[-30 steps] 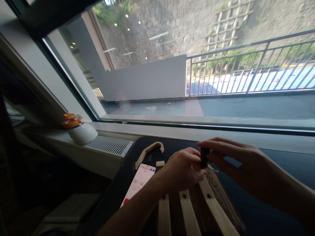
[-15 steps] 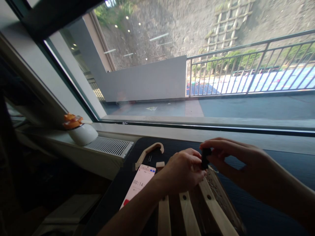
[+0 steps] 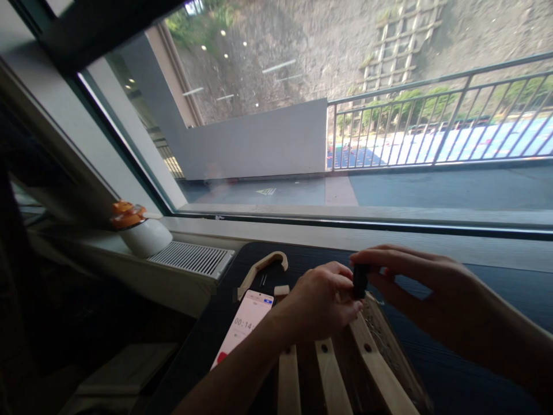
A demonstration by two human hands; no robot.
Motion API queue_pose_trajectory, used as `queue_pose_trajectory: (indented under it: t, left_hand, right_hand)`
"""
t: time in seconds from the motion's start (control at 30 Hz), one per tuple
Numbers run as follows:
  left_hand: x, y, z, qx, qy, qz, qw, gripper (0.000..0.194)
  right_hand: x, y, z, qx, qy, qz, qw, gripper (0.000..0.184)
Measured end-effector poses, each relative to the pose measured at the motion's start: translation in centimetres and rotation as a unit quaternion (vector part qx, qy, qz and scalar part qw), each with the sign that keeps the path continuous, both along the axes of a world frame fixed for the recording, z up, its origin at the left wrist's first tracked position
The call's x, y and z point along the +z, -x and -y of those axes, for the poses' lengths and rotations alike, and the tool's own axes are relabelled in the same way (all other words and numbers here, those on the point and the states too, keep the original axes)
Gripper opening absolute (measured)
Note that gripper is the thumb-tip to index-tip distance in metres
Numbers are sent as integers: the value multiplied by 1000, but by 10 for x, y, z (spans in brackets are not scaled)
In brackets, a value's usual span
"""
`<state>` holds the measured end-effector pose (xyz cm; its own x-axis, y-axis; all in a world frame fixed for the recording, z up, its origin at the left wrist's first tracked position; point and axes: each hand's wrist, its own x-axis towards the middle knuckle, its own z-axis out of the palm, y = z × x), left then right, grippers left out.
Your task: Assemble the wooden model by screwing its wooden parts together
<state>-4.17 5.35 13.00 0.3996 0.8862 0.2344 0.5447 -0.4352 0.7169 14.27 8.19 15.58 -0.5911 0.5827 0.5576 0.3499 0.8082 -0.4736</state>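
My right hand (image 3: 415,276) pinches a small black piece (image 3: 359,279) between thumb and fingertips; its exact kind cannot be made out. On the left side of that piece, my left hand (image 3: 324,297) is closed, fingertips touching or very near it. What the left fingers grip is hidden behind the hand. Below both hands run pale wooden strips, among them a right strip (image 3: 382,369), a middle strip (image 3: 332,374) and a left strip (image 3: 288,377). Each carries a dark round spot, a hole or a screw head. The right strip's far end reaches up to my left fingers.
A phone (image 3: 248,320) showing a timer lies left of my left forearm. Beyond it are a hooked wooden piece (image 3: 259,268), two thin pins (image 3: 263,280) and a small wooden block (image 3: 281,290). Along the dark table's (image 3: 488,305) far side stands a window; a white-and-orange object (image 3: 144,230) sits left.
My right fingers have shifted around the black piece, spreading and closing again, and the piece looks slightly turned. My left hand stays in place.
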Motion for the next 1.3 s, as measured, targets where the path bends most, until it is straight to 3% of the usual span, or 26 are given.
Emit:
queue_pose_trajectory:
  t: [0.23,0.37,0.57,0.77,1.0,1.3]
  left_hand:
    - [-1,0,-1,9,-2,-8,1000,9]
    - [0,0,0,2,7,-6,1000,11]
    - [-1,-1,0,11,22,6,1000,11]
    - [-3,-1,-2,9,21,13,1000,11]
    - [-3,-1,-1,10,28,15,999,11]
    - [-1,-2,-1,12,28,7,1000,10]
  right_hand:
    - [0,0,-1,-33,28,-11,999,13]
    - [1,0,1,-41,33,-9,999,18]
    - [2,-2,0,24,25,3,999,25]
    - [1,-3,-2,-21,-2,11,1000,21]
    - [3,-3,0,-7,13,6,1000,23]
    - [2,-2,0,-45,30,17,998,16]
